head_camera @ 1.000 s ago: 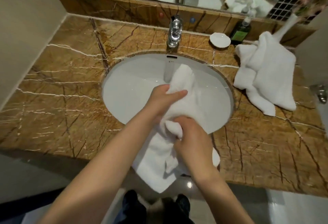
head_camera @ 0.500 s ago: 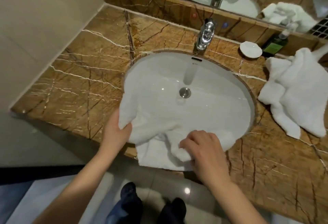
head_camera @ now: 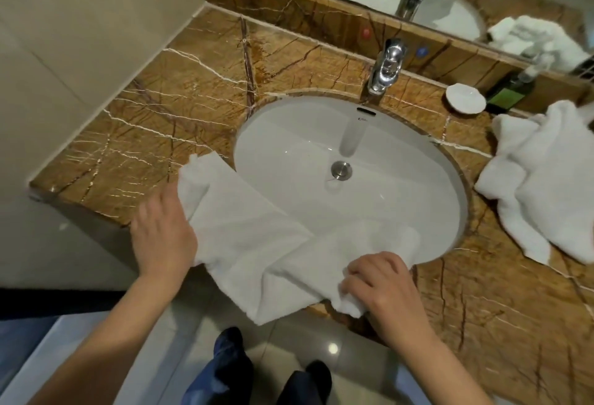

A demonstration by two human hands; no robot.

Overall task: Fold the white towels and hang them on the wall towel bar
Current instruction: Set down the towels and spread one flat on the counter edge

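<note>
A white towel is spread across the front left rim of the sink and hangs over the counter's front edge. My left hand holds its left edge, fingers under the cloth. My right hand pinches a bunched corner at the towel's lower right. A second white towel lies crumpled on the counter at the right, untouched. No towel bar is in view.
A white oval sink is set in a brown marble counter with a chrome tap behind it. A small white dish and a dark green bottle stand at the back right. A beige wall closes the left; a mirror runs behind.
The towel was bunched in both hands over the basin; my left hand has drawn its edge out leftward onto the counter, spreading it flatter. The view has shifted left.
</note>
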